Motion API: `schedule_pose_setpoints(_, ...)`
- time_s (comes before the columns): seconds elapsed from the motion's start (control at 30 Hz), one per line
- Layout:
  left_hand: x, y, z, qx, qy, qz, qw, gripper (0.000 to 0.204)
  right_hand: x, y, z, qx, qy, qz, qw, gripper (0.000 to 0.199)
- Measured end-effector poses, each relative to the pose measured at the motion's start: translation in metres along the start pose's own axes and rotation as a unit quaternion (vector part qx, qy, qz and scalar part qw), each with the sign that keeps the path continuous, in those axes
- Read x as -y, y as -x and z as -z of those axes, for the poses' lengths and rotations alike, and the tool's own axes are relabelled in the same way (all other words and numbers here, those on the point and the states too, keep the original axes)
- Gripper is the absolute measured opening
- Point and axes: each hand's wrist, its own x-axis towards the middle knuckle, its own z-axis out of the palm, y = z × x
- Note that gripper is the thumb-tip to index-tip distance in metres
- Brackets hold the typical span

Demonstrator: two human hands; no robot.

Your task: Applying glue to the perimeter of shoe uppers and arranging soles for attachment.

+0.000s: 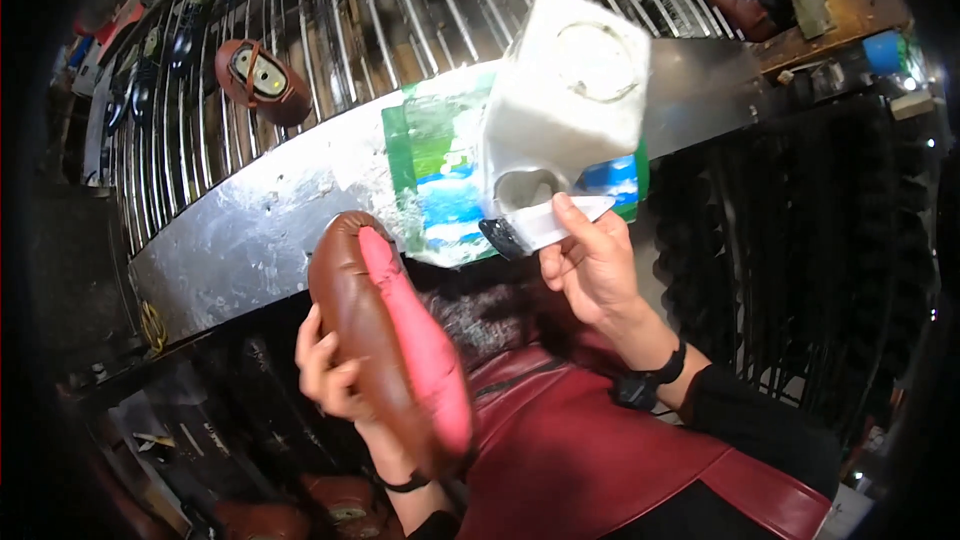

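My left hand [330,370] supports a brown leather shoe [365,330] from its left side, tilted so the pink underside [420,340] faces right. Its fingers curl against the leather, and the lower end is blurred. In my right hand [600,265] is a brush [555,223] with a flat white handle and a black end, pinched between thumb and fingers. That brush lies across the near edge of a white plastic container [570,90], beside the round opening. The container rests on a green and blue printed sheet [440,180] stained with white.
A metal work surface [270,200] curves along the bench. Behind it runs a rack of metal bars [370,30], where another brown shoe [262,82] sits. A dark brown shoe [735,5] lies at the far right. More brown shoes [265,520] show below on the left.
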Motion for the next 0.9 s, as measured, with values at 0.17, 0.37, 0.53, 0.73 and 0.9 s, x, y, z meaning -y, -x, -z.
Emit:
schedule_pose_setpoints(0.17, 0.024, 0.039, -0.004, 0.166, -0.098, -0.037, 0.981, 0.044, -0.027, -0.005, -0.019, 0.13, 0.055, -0.016, 0.99, 0.019)
schedule_pose_setpoints(0.37, 0.025, 0.039, 0.002, 0.162, -0.116, -0.011, 0.98, 0.044, -0.056, -0.01, -0.041, 0.205, 0.147, 0.007, 0.968, 0.014)
schedule_pose_setpoints(0.53, 0.024, 0.041, 0.006, 0.158, -0.11, -0.015, 0.981, 0.043, -0.069, -0.036, -0.074, 0.162, 0.217, 0.097, 0.958, 0.018)
schedule_pose_setpoints(0.73, 0.023, 0.036, 0.007, 0.183, -0.112, -0.014, 0.977, 0.051, -0.065, -0.09, -0.101, 0.161, 0.263, 0.092, 0.947, 0.022)
schedule_pose_setpoints(0.9, 0.027, 0.037, 0.0, 0.13, -0.075, -0.025, 0.988, 0.031, -0.045, -0.047, -0.07, 0.219, 0.25, 0.027, 0.943, 0.021)
